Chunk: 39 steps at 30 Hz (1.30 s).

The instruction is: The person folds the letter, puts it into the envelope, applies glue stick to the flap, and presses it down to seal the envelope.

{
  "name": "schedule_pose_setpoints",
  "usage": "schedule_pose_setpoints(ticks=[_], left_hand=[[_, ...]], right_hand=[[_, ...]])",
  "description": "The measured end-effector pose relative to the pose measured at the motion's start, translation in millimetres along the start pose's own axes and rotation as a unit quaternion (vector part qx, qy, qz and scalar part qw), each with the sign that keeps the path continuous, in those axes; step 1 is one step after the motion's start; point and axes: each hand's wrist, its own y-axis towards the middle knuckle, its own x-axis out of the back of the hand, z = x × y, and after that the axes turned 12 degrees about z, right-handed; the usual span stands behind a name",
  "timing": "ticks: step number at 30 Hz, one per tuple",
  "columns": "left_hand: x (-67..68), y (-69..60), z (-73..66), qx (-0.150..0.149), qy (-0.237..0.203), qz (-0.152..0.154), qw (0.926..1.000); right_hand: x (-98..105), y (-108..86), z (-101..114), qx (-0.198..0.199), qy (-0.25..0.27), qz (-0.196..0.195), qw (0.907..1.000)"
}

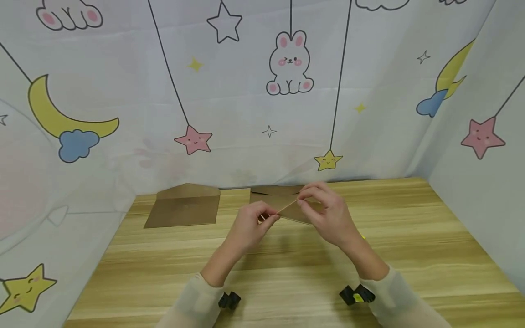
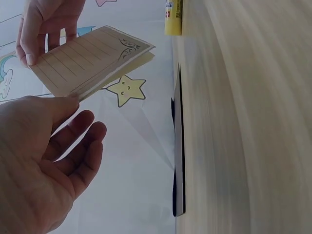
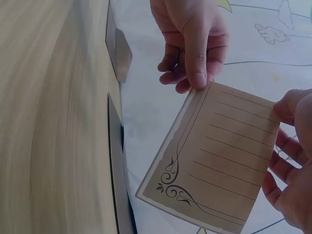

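Both hands hold a tan lined sheet (image 3: 224, 151) with dark scrollwork in one corner, raised above the table; the left wrist view shows it as a folded or layered paper (image 2: 83, 58). In the head view it appears nearly edge-on between the hands. My left hand (image 1: 250, 225) pinches one corner between thumb and fingers. At the opposite side, my right hand (image 1: 328, 214) pinches the edge. Behind them a brown envelope (image 1: 266, 200) lies on the table, partly covered by the hands.
Another brown envelope (image 1: 184, 212) with its flap raised lies at the back left of the wooden table (image 1: 143, 273). A yellow glue stick (image 2: 173, 19) is at the top of the left wrist view. Patterned white cloth (image 1: 246, 91) hangs behind and beside the table.
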Motion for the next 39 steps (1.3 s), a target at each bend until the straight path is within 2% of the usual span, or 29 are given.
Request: schedule_pose_setpoints(ticks=[6,11,20,25,32,39], left_hand=[[0.8,0.4,2.1,0.0,0.02,-0.004,0.9998],[0.4,1.1,-1.7,-0.02,0.034,-0.012,0.9991],[-1.1,1.7,-16.3,-0.073,0.015,-0.046,0.9961],[-2.2,1.1,-19.1,-0.084,-0.002,-0.066,0.9943],[8.9,-1.7,-14.9,-0.043,-0.047,-0.079,0.9949],[26.0,-2.9,-6.3,0.02,-0.109,-0.102,0.9886]], right_hand=[[0,0.6,-1,0.005,-0.002,0.001,1.0],[-6,1.1,-3,0.022,-0.021,0.009,0.9995],[-19,-1.4,-2,0.039,-0.045,0.042,0.9973],[-21,-1.5,0,0.045,-0.049,0.041,0.9969],[-18,-0.7,-10,0.044,-0.055,0.04,0.9967],[-10,-2.7,-29,-0.01,-0.054,0.044,0.9975]])
